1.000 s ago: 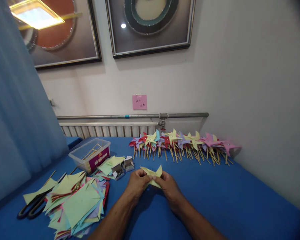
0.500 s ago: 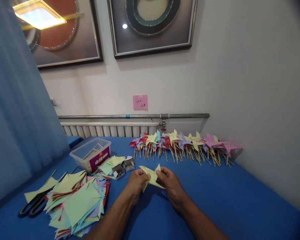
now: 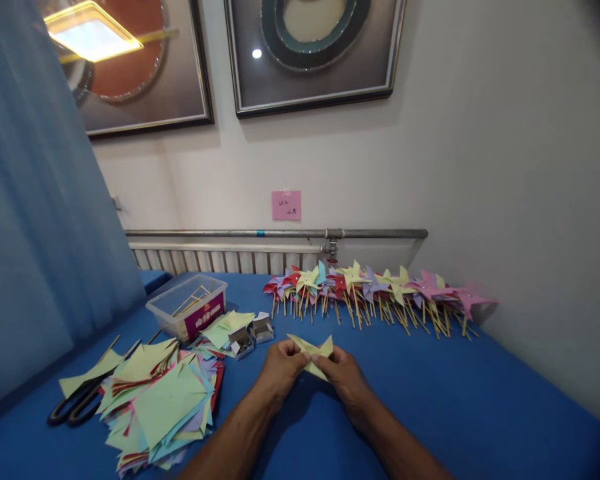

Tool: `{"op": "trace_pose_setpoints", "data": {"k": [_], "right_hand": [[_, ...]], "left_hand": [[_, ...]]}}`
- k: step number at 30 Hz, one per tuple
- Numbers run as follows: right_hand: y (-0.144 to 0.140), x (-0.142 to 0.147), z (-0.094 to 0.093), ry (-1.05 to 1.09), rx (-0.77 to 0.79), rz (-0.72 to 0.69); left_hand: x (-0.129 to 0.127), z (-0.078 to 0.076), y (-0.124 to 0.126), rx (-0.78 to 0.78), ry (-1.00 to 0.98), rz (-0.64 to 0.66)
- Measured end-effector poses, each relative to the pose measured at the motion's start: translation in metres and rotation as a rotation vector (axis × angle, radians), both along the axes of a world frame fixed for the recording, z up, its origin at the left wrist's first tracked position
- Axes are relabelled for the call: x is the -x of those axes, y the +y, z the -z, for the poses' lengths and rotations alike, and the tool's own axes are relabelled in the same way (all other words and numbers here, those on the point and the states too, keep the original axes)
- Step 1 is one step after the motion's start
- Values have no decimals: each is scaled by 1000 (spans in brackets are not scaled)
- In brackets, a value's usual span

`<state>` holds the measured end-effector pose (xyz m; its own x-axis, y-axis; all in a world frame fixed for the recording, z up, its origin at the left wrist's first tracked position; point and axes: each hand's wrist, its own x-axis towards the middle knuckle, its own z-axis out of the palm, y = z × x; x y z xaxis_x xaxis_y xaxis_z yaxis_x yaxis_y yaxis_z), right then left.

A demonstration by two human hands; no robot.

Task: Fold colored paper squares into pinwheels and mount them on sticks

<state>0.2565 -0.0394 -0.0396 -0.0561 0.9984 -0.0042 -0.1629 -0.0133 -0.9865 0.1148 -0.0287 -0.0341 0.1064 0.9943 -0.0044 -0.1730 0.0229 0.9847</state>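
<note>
Between my two hands is a yellow paper pinwheel (image 3: 310, 348) with its points folded toward the middle; no stick shows on it. My left hand (image 3: 283, 368) pinches its left side, the thumb pressed near the centre. From the right, my right hand (image 3: 344, 379) grips it, with that thumb also at the centre. Both thumbs almost meet there and cover the middle. Left of my hands stand two small open boxes, the nearer box (image 3: 241, 343) holding small metal pieces and the other box (image 3: 263, 328) just behind it.
A stack of coloured paper sheets (image 3: 170, 403) lies at left beside black-handled scissors (image 3: 80, 400). Behind them is a clear plastic tub (image 3: 205, 317) with sticks. Finished pinwheels (image 3: 375, 287) line the back of the blue-covered table (image 3: 430, 407), near the wall. A blue curtain (image 3: 45, 200) hangs at left.
My thumbs have come together at the pinwheel's centre, and the paper is tilted flatter and partly covered. The whole view has shifted slightly, so the surroundings appear farther right.
</note>
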Motion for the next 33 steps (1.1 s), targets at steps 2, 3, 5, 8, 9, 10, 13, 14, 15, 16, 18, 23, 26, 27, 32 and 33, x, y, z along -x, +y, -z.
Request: {"op": "trace_pose_setpoints", "data": {"k": [2, 3, 5, 8, 9, 10, 13, 14, 15, 16, 18, 23, 26, 27, 32, 33], "right_hand": [[0, 0, 1, 1, -16, 5], [0, 0, 1, 3, -26, 9], [0, 1, 2, 6, -30, 20], [2, 1, 5, 1, -28, 39], [4, 1, 6, -6, -26, 41], [5, 1, 7, -13, -26, 42], [7, 0, 9, -27, -29, 40], [7, 0, 9, -30, -29, 39], [7, -1, 9, -31, -29, 41], [6, -1, 9, -29, -29, 44], [5, -1, 8, -21, -24, 53], [3, -1, 6, -10, -13, 65], [4, -1, 6, 16, -3, 53], [4, -1, 6, 26, -1, 55], [3, -2, 6, 20, 0, 58], [3, -2, 6, 7, -4, 62]], "left_hand": [[0, 0, 1, 8, 9, -13], [0, 1, 1, 12, 12, -20], [0, 2, 2, 22, 13, -27], [-2, 5, 3, 29, 15, -33], [-3, 6, 3, 28, 22, -32], [-3, 6, 3, 26, 35, -27], [5, -1, 4, -21, 157, 4], [12, -6, 5, -63, 256, -7], [21, -12, 5, -115, 398, -45], [32, -18, 6, -186, 583, -119], [56, -31, 6, -273, 1040, -294], [99, -44, 8, -44, 1643, -348], [105, -41, 11, 20, 1711, -303], [105, -40, 12, 27, 1713, -296], [103, -41, 14, 47, 1695, -253], [102, -41, 13, 52, 1691, -250]]}}
